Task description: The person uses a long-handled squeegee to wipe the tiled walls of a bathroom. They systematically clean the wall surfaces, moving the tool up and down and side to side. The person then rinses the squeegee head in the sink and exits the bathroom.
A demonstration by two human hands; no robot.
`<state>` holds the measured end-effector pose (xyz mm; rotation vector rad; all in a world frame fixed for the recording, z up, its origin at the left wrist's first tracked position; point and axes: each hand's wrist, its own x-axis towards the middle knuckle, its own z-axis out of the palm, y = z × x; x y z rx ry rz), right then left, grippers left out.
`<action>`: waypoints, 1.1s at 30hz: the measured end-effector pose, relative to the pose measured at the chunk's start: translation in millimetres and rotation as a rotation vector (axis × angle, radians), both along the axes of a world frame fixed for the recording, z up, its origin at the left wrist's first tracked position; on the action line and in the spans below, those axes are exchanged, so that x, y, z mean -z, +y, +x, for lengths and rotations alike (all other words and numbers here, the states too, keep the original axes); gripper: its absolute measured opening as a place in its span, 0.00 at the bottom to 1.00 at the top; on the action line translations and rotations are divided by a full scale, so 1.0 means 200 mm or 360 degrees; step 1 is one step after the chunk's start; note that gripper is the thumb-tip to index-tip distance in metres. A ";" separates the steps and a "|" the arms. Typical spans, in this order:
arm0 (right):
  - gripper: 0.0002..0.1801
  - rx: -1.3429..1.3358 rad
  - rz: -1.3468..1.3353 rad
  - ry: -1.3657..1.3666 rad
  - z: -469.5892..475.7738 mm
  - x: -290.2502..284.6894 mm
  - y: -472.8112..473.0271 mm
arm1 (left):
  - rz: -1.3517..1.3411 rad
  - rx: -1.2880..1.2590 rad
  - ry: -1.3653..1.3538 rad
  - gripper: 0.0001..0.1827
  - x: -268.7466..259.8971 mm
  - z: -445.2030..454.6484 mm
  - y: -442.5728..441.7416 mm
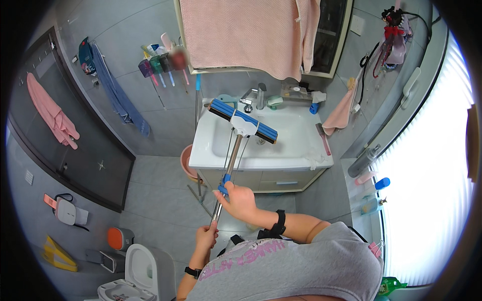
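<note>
A sponge mop (234,150) with a steel pole slants up in front of me, held by both hands. My left hand (206,237) is wrapped around the pole's lower part. Higher up, my right hand (240,201) is at the blue squeeze lever (223,189), its fingers partly hidden. The mop's blue sponge head (244,119), with a white plastic bracket, appears over the white washbasin (290,131); whether it touches the basin I cannot tell. Behind it stands a chrome faucet (260,96).
A pink-handled brush (324,140) lies on the basin's right rim. Left of the vanity are a pink bucket (186,160) and another long pole (197,101). A toilet (141,259) with raised lid is at lower left. Bottles (372,206) line the right window ledge.
</note>
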<state>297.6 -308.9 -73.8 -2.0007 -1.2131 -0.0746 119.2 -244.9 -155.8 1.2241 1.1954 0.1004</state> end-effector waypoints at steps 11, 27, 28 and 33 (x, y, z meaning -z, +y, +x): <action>0.20 -0.0005 -0.0005 0.0383 0.12 -0.05 0.08 | -0.0563 0.0030 -0.0152 0.20 -0.09 -0.13 0.10; 0.23 0.0347 -0.0135 0.0334 0.61 0.26 0.51 | -0.0248 -0.0061 -0.0111 0.21 -0.05 -0.26 -0.07; 0.22 0.0320 -0.0037 0.0218 0.55 0.19 0.43 | -0.0270 -0.0068 -0.0107 0.21 -0.07 -0.24 -0.05; 0.21 0.0135 -0.0006 0.0244 0.19 0.01 0.10 | 0.0013 -0.0024 -0.0029 0.22 0.03 -0.19 0.01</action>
